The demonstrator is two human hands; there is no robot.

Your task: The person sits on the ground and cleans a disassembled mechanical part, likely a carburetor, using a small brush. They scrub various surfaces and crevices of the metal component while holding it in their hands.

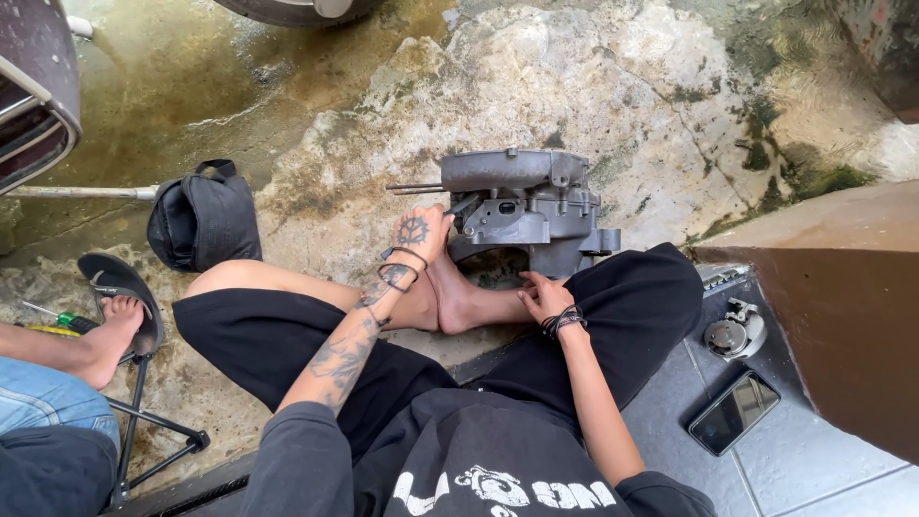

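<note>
Currently, head view: person seated cross-legged on wet concrete floor (pixel 593 86), grey engine casing (pixel 522 206) just ahead of bare feet. Left hand (pixel 421 235) rests on casing's near-left edge, fingers curled against it; cannot tell if gripping. Right hand (pixel 544 295) lies flat by foot under casing, holding nothing. Judgement: steady casing with both hands, keep studs clear of toes. No packages or signs visible; black bag (pixel 203 218) left, dark phone (pixel 732 412) and round metal part (pixel 732 333) right on tiles. Another person's foot (pixel 117 321) far left.
</note>
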